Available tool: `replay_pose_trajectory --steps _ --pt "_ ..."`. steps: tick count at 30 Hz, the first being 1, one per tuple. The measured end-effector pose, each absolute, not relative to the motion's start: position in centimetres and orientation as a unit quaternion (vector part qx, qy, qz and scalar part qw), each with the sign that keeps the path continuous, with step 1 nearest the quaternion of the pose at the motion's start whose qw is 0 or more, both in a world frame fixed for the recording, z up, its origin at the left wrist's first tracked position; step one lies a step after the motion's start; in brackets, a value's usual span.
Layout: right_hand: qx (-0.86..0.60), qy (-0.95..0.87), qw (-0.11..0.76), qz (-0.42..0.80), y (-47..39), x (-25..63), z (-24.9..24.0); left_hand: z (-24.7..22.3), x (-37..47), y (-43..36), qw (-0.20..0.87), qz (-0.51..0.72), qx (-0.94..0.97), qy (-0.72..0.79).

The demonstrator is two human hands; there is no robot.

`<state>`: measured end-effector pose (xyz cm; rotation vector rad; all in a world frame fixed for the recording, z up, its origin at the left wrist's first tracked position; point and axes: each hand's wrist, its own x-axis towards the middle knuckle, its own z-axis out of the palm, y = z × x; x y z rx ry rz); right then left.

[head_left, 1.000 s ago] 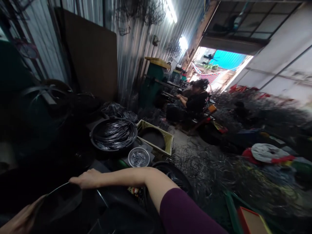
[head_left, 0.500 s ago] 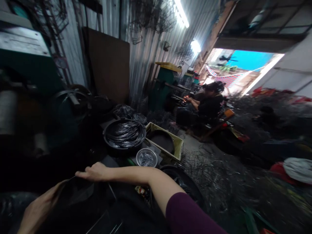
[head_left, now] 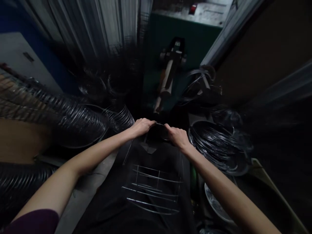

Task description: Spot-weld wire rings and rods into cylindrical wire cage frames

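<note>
My left hand (head_left: 143,126) and my right hand (head_left: 178,135) are stretched forward, close together. Each has its fingers closed around one end of a thin metal wire (head_left: 160,123) that spans the gap between them. Below, over the dark cloth on my lap, is a wire rack (head_left: 156,191) with several cross wires. Whether the held wire is part of this rack, I cannot tell. Just beyond my hands, the metal arm (head_left: 167,78) of a green machine (head_left: 190,35) points down towards me.
To the right, a dark basin (head_left: 243,170) holds bundled wires (head_left: 214,143), with a metal bowl (head_left: 216,201) below it. Rows of bent wire pieces (head_left: 80,120) stack up on the left. Coiled wire (head_left: 200,81) lies beside the machine.
My view has swung left from the wider workshop, where a person sat near sparks, to the green machine. Both hands are now centred in front of its arm.
</note>
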<state>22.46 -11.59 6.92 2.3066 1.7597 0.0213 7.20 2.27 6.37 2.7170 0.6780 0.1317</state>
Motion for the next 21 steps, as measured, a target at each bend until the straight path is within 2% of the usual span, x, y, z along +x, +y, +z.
replay_pose_trajectory --steps 5,10,21 --pt "0.789 0.605 0.107 -0.002 -10.3 22.4 7.5 7.7 7.2 3.2 0.099 -0.011 0.97 0.222" --pt "0.786 0.611 0.092 -0.012 -8.8 22.9 8.0 8.0 7.7 4.6 0.038 -0.014 0.971 0.235" --pt "0.798 0.6 0.053 0.013 -6.2 24.8 8.3 7.6 8.9 7.2 0.024 0.032 0.965 0.259"
